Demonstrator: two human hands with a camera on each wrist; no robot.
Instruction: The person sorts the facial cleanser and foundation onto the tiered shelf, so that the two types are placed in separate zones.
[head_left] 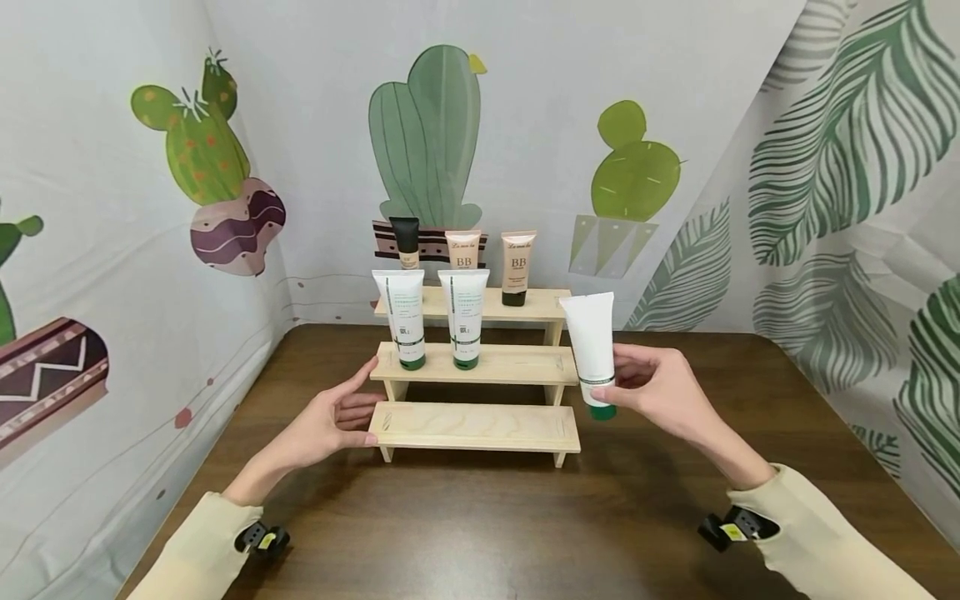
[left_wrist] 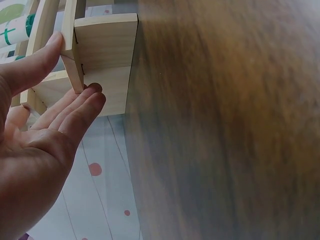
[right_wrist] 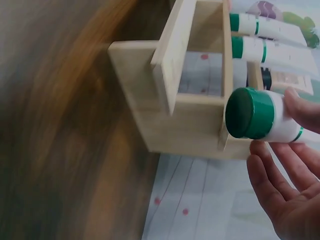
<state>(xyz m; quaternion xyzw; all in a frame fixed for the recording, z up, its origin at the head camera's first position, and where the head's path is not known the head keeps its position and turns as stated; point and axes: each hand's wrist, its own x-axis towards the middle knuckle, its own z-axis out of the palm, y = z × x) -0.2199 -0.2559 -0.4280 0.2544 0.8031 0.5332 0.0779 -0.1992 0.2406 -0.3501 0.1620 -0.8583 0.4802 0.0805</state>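
My right hand [head_left: 663, 387] holds a white squeeze tube [head_left: 591, 342] with a green cap by its lower part, thumb in front and fingers behind. It hangs cap-down just off the right end of a three-step wooden display stand [head_left: 480, 421]. In the right wrist view, its green cap [right_wrist: 250, 114] faces the camera. My left hand [head_left: 326, 425] is at the stand's left end, thumb against the lowest step and fingers extended along the side. Two similar white tubes, a left one [head_left: 405, 321] and a right one [head_left: 465, 319], stand cap-down on the middle step.
On the top step stand a black-topped tube [head_left: 406, 237] and two beige BB cream tubes, one partly hidden [head_left: 462, 246] and one at the right [head_left: 517, 267]. The stand rests on a dark wooden table [head_left: 450, 525] before a cactus-printed cloth [head_left: 315, 100].
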